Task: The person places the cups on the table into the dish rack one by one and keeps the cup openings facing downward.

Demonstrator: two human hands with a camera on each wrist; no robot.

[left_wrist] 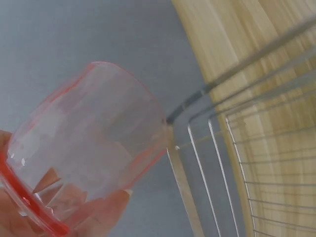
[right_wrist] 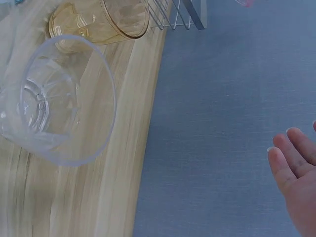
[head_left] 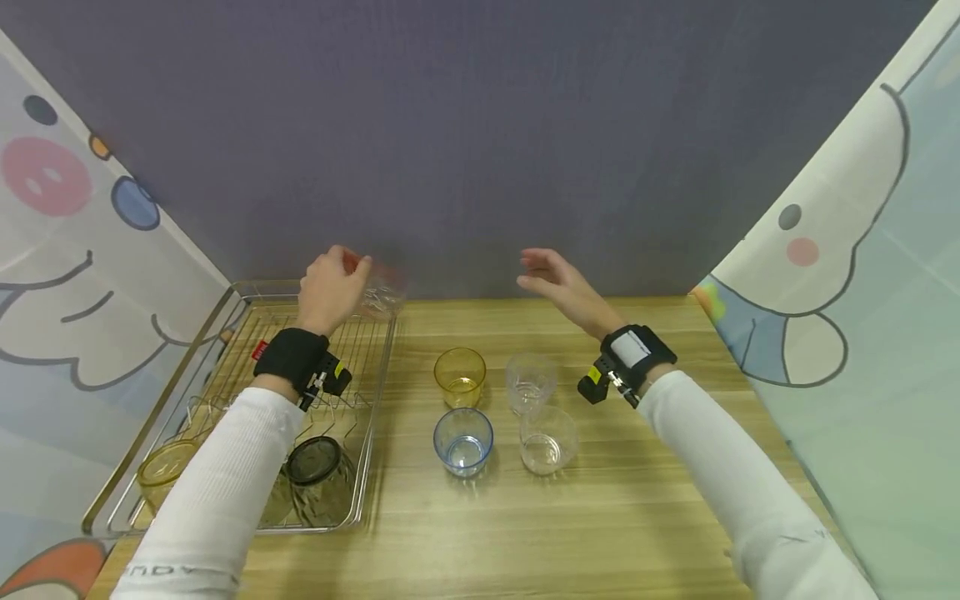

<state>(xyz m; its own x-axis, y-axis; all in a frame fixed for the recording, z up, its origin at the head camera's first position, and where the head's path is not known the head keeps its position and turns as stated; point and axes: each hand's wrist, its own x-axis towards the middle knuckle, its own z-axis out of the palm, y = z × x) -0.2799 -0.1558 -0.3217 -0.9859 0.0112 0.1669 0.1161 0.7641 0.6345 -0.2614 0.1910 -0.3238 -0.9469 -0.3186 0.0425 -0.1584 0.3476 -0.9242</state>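
While four cups are standing upright on the tabletop [head_left: 637, 500] in a two-by-two cluster, one more is being held in the air: a yellow cup [head_left: 460, 377] and a clear cup [head_left: 530, 382] are sitting at the back, a blue cup [head_left: 463, 441] and a second clear cup [head_left: 548, 440] in front of them. Three further glasses are lying in the near end of the wire rack [head_left: 225, 317] at the left: a yellowish glass [head_left: 163, 472], a dark-bottomed glass [head_left: 321, 479], and one between them that the left sleeve is mostly hiding.

Above the far right corner of the rack, the left hand [head_left: 330, 287] is grasping a clear cup with a red rim [left_wrist: 89, 153]. Its fingers are curling round the cup near the rim, with one fingertip [left_wrist: 111, 207] pressing against the lower wall, and the cup is tilting on its side, base pointing away from the palm toward the grey wall. That hand is raised, wrist bent upward, the forearm crossing over the rack.

Opposite it, the right hand [head_left: 558, 283] is hovering above the back edge of the tabletop, well apart from every cup, holding nothing. Its fingers [right_wrist: 291, 160] are released and lightly extended toward the left hand, palm turned inward.
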